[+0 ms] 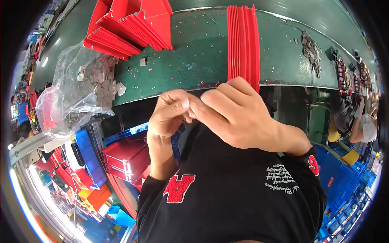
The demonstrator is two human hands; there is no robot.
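We hold both hands up in front of our chest, at the near edge of the green worktop (196, 38), with the left hand (165, 115) and the right hand (241, 111) meeting at the fingertips. The fingers of each are curled inward and overlap, so we cannot tell whether either grip is pressed together or pinching something small. Nearest to us, a stack of ridged red panels (243, 42) stretches across the worktop, its near end partly covered in our view by the right hand's knuckles. Toward the far left of the worktop we have more red panels (131, 30), nested at an angle, and near them a clear plastic bag (67, 79) beside many small grey pieces (103, 77). One separate grey piece (143, 62) sits just below those nested panels. Over to the right we see a loose heap of dark grey pieces (311, 52). Small red and white specks dot the green surface, and below its left part we see a red bin (127, 160).
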